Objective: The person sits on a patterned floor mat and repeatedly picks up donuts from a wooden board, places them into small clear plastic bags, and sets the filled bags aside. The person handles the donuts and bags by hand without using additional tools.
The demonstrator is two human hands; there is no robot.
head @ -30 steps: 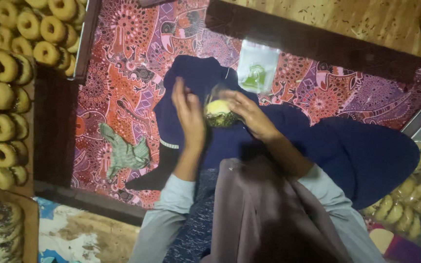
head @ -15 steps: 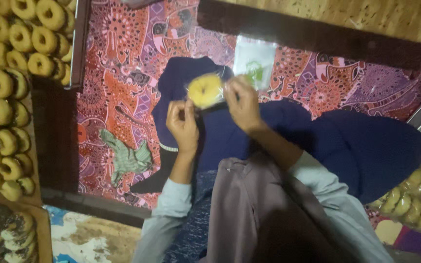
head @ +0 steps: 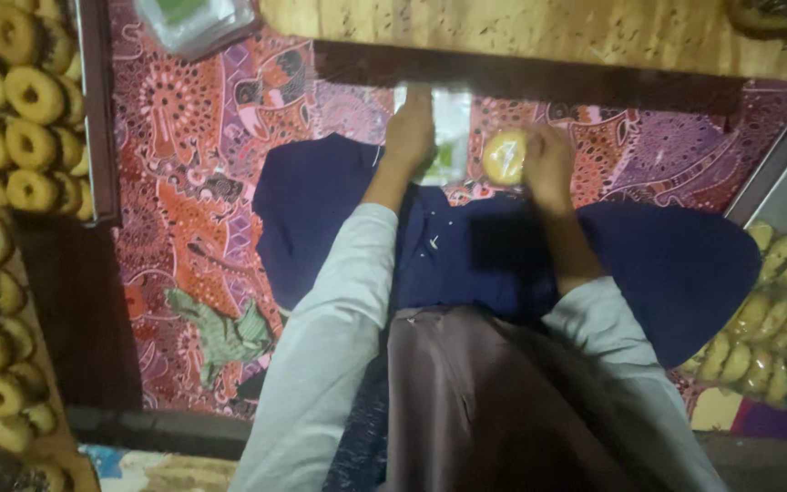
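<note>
Round yellow donut, no long axis discernible, flat face toward the camera, glossy as if wrapped, held in the right hand with fingers curled on its 3 o'clock edge; at 9 o'clock, the left hand fingers rest on a clear bag, grip indeterminate.

The right hand holds a round yellow bun in clear wrap, just above the navy cloth on the lap. The left hand reaches forward onto a stack of clear bags (green print shows on them) lying on the red patterned mat. Trays of ring-shaped buns sit at the left, and more wrapped ones lie at the right.
</note>
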